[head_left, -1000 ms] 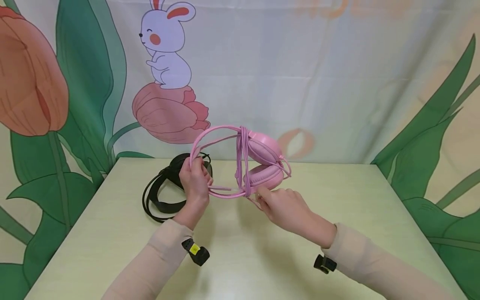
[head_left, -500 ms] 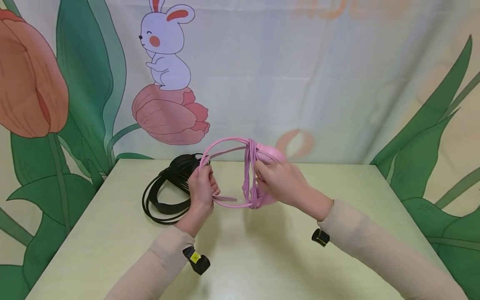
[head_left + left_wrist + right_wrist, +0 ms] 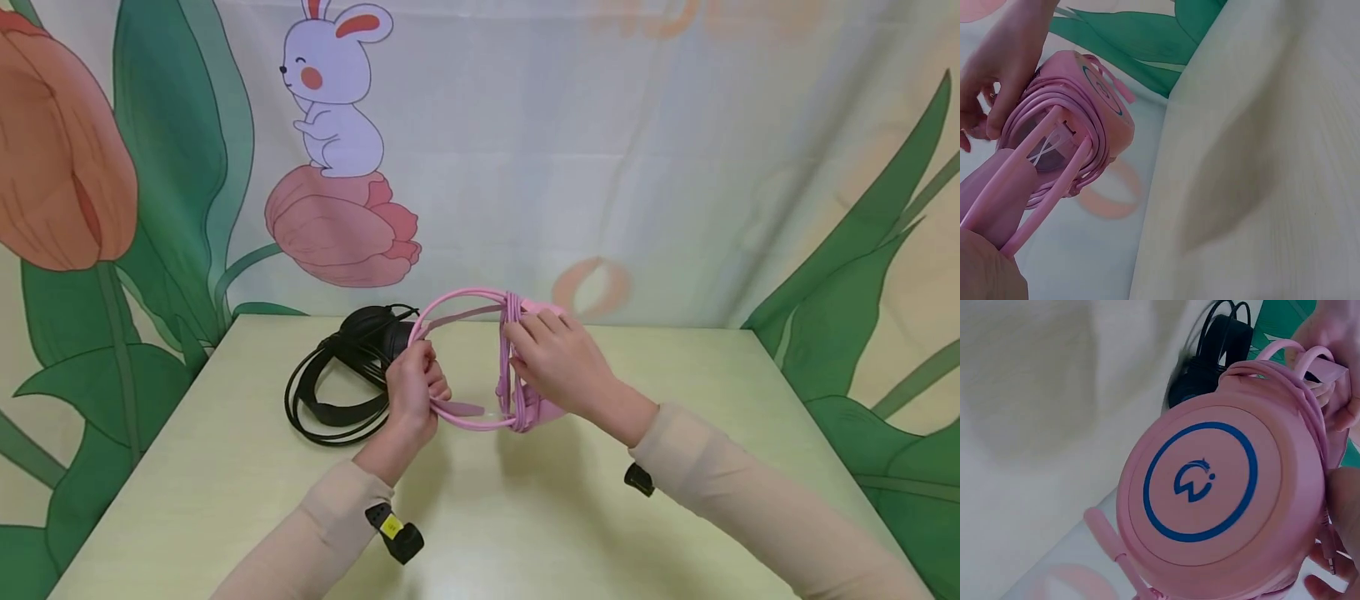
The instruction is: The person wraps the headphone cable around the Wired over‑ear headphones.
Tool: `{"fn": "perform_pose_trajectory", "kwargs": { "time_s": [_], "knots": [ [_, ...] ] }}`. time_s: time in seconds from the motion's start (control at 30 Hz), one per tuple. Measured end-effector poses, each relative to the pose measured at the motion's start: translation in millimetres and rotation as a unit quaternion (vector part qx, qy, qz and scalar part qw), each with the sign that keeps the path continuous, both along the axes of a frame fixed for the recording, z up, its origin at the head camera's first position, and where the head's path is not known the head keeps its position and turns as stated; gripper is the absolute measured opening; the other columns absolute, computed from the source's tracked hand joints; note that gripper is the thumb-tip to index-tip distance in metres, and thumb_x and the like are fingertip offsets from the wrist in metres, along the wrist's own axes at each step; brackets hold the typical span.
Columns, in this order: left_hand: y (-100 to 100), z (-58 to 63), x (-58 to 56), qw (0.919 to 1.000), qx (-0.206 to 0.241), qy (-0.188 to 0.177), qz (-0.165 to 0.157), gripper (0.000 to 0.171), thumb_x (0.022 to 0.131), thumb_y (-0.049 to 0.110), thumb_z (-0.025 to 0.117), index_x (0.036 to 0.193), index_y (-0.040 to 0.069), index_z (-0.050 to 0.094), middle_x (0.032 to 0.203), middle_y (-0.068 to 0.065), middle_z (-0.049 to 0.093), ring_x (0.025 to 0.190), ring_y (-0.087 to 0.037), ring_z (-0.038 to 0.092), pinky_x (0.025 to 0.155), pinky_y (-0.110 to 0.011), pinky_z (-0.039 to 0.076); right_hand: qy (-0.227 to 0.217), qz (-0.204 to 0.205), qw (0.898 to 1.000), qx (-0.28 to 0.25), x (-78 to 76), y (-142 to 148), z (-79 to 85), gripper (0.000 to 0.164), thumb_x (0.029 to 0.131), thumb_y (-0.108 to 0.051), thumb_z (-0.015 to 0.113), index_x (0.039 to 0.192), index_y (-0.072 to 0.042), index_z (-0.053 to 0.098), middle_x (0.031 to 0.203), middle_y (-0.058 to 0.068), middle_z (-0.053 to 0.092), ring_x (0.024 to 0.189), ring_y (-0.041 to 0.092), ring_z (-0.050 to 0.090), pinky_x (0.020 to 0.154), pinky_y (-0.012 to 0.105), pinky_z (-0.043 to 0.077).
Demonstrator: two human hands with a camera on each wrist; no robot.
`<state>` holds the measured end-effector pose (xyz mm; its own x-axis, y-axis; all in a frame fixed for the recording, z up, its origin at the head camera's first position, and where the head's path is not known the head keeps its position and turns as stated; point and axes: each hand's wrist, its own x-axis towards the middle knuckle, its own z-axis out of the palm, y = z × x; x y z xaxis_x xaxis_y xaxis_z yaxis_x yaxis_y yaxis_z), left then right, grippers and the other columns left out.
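In the head view, my left hand (image 3: 411, 390) grips the band of a pink headset (image 3: 468, 292), held up over the table with its ear cups to the right. Its pink cable (image 3: 505, 358) is wound in several turns around the band ends beside the cups. My right hand (image 3: 567, 364) has its fingers curled at these turns and hides most of the cups. The right wrist view shows one cup's outer face (image 3: 1200, 478) with a blue ring, the microphone boom (image 3: 1105, 532) and a metal plug (image 3: 1331, 565) near the fingers.
Black headphones (image 3: 330, 412) with a coiled black cord lie on the pale table (image 3: 675, 392) just left of my left hand. Behind the table hangs a printed cloth (image 3: 510, 167) with a rabbit and tulips.
Both hands and the pink headset have shifted right and downward in the head view. My right hand has risen from the lower ear cup to the wound cable.
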<state>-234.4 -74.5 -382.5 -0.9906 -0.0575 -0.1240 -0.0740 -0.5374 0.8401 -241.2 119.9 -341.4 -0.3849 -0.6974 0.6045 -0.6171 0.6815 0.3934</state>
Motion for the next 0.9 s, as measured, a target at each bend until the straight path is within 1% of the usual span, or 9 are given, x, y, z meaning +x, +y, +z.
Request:
{"fn": "perform_pose_trajectory", "kwargs": {
  "time_s": [0.1, 0.23, 0.3, 0.4, 0.47, 0.53, 0.67, 0.77, 0.9],
  "knots": [
    [1, 0.7, 0.6, 1.0000, 0.003, -0.007, -0.004, 0.015, 0.080, 0.013, 0.041, 0.066, 0.012, 0.036, 0.043, 0.006, 0.024, 0.035, -0.006, 0.023, 0.036, -0.021, 0.018, 0.021, -0.014, 1.000, 0.008, 0.6, 1, -0.9, 0.020, 0.080, -0.017, 0.062, 0.098, -0.009, 0.058, 0.091, 0.006, 0.056, 0.081, 0.024, 0.051, 0.071, 0.033, 0.043],
    [2, 1.7, 1.2, 0.9999, 0.008, -0.010, -0.004, 0.016, 0.079, 0.012, 0.041, 0.064, 0.012, 0.035, 0.042, 0.007, 0.024, 0.035, -0.006, 0.022, 0.036, -0.020, 0.018, 0.043, -0.008, 0.999, 0.028, 3.3, 0, 0.0, 0.009, 0.084, -0.015, 0.060, 0.090, -0.009, 0.057, 0.082, 0.003, 0.053, 0.073, 0.020, 0.049, 0.064, 0.027, 0.040],
    [2, 2.1, 1.5, 0.9999, 0.011, -0.010, -0.003, 0.015, 0.078, 0.012, 0.041, 0.065, 0.012, 0.036, 0.042, 0.007, 0.024, 0.035, -0.006, 0.022, 0.036, -0.020, 0.018, 0.068, -0.006, 0.997, 0.036, 4.6, -1, 0.0, 0.004, 0.085, -0.011, 0.060, 0.087, -0.010, 0.057, 0.080, 0.003, 0.053, 0.073, 0.019, 0.050, 0.065, 0.028, 0.041],
    [3, 2.1, 1.4, 0.9998, 0.016, -0.013, -0.003, 0.014, 0.078, 0.012, 0.042, 0.065, 0.012, 0.036, 0.043, 0.007, 0.024, 0.036, -0.005, 0.023, 0.037, -0.020, 0.018, 0.097, -0.014, 0.994, 0.049, 7.4, -2, -0.6, 0.005, 0.086, -0.006, 0.058, 0.086, -0.011, 0.057, 0.082, 0.002, 0.054, 0.076, 0.019, 0.051, 0.068, 0.028, 0.041],
    [3, 2.1, 1.4, 0.9997, 0.017, -0.015, -0.001, 0.012, 0.078, 0.012, 0.041, 0.066, 0.011, 0.037, 0.043, 0.007, 0.024, 0.036, -0.005, 0.023, 0.037, -0.020, 0.018, 0.093, -0.012, 0.994, 0.053, 9.0, -3, -0.6, 0.006, 0.084, -0.006, 0.059, 0.087, -0.011, 0.056, 0.081, 0.002, 0.055, 0.074, 0.019, 0.052, 0.068, 0.028, 0.043],
    [3, 2.2, 1.4, 0.9996, 0.021, -0.017, 0.001, 0.012, 0.078, 0.012, 0.042, 0.067, 0.011, 0.038, 0.043, 0.007, 0.024, 0.036, -0.005, 0.023, 0.037, -0.020, 0.018, 0.069, -0.007, 0.996, 0.056, 10.5, -3, -0.6, 0.012, 0.083, -0.014, 0.064, 0.088, -0.009, 0.055, 0.078, 0.002, 0.057, 0.069, 0.018, 0.053, 0.064, 0.026, 0.045],
    [2, 1.6, 1.0, 0.9994, 0.026, -0.021, 0.005, 0.010, 0.078, 0.012, 0.042, 0.069, 0.011, 0.038, 0.043, 0.007, 0.024, 0.036, -0.005, 0.023, 0.037, -0.020, 0.019, 0.027, 0.013, 0.999, 0.043, 11.7, -2, -2.3, 0.016, 0.081, -0.015, 0.067, 0.085, -0.006, 0.054, 0.073, 0.003, 0.058, 0.065, 0.018, 0.053, 0.061, 0.027, 0.048],
    [0, 0.4, 0.6, 0.9990, 0.035, -0.027, 0.009, 0.011, 0.080, 0.012, 0.042, 0.069, 0.010, 0.039, 0.043, 0.007, 0.025, 0.036, -0.005, 0.023, 0.037, -0.020, 0.019, 0.026, 0.038, 0.998, 0.036, 13.5, 2, -5.3, 0.013, 0.080, -0.011, 0.068, 0.084, -0.006, 0.057, 0.075, 0.003, 0.058, 0.067, 0.017, 0.053, 0.062, 0.025, 0.048],
    [-5, -1.1, 0.0, 0.9982, 0.047, -0.030, 0.019, 0.015, 0.083, 0.015, 0.043, 0.069, 0.011, 0.040, 0.044, 0.007, 0.025, 0.037, -0.005, 0.024, 0.038, -0.019, 0.020, 0.052, 0.069, 0.995, 0.054, 19.0, 9, -11.2, 0.015, 0.077, -0.011, 0.071, 0.085, -0.005, 0.060, 0.082, 0.004, 0.059, 0.072, 0.017, 0.056, 0.067, 0.024, 0.050]
  ]
}}
